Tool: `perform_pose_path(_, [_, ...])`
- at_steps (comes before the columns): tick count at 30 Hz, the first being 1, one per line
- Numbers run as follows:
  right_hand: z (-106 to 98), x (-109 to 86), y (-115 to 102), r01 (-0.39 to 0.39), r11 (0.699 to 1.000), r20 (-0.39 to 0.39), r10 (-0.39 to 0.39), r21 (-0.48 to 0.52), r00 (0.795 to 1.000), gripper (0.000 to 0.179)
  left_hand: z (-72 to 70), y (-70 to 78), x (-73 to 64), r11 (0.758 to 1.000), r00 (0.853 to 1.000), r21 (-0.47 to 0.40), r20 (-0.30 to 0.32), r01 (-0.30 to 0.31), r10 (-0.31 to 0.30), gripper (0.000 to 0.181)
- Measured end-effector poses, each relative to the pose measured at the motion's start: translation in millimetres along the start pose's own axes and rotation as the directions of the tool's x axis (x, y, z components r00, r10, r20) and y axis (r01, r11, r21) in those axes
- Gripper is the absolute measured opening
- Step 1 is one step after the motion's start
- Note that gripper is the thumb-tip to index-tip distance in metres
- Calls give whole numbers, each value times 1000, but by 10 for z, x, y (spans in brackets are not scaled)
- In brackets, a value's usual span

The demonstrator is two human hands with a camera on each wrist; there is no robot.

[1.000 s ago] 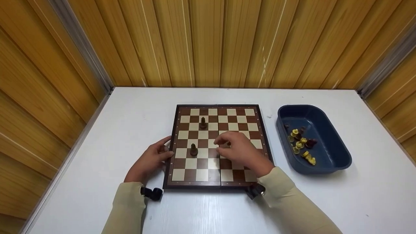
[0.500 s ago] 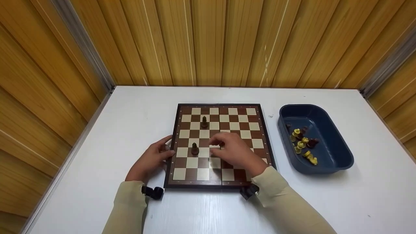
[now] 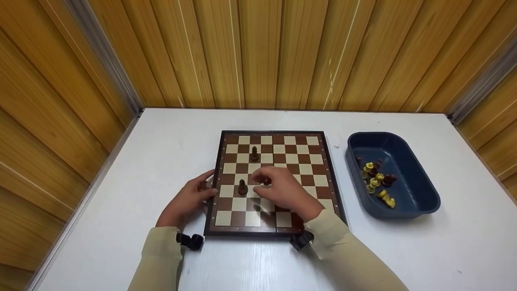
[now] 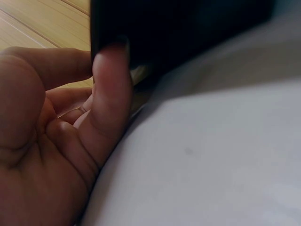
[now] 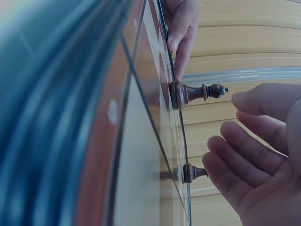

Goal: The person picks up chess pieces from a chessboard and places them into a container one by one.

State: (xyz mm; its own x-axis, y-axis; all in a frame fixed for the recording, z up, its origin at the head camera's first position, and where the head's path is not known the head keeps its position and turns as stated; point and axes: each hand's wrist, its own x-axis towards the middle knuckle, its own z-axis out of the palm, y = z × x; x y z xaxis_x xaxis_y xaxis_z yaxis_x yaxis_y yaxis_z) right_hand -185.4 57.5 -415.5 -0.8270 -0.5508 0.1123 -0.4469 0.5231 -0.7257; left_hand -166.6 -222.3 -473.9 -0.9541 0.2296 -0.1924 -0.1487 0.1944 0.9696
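Observation:
A brown-and-cream chessboard (image 3: 253,218) lies flat on the table. Two dark chess pieces stand upright on its left half: a nearer bishop (image 3: 242,187), larger in the right wrist view, and a farther similar piece (image 3: 254,154). My left hand (image 3: 186,203) holds the board's left edge, its thumb (image 4: 111,89) against the dark side; some fingers are hidden. My right hand (image 3: 280,188) hovers just right of the nearer bishop, fingers bent, thumb and forefinger apart. The right wrist view shows its palm (image 5: 273,197) holding nothing. Thumb and bishop top appear close but apart.
To the board's right stands a blue plastic bin (image 3: 420,182) with several yellow (image 3: 387,200) and dark red (image 3: 389,180) chess pieces lying inside. Yellow wood-patterned panels (image 3: 258,56) rise behind the white table (image 3: 177,137).
My right hand has moved left across the board, closer to the nearer bishop. My left hand stays at the board's left edge, and both standing pieces keep their places.

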Motion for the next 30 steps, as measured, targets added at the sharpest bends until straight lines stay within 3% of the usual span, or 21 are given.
perform_pose_path(11, [76,58,-40,-13,1000,-8,13,3,1000,33,-14,-35,13,999,1000,28,9,-21,21,66])
perform_pose_path(18, [105,125,-82,-50,998,32,49,38,998,35,15,-10,18,999,998,9,-46,31,-31,63])
perform_pose_path(30, [176,229,-147,-50,999,65,49,14,997,32,14,-4,-1,1000,999,-11,-35,26,-27,63])
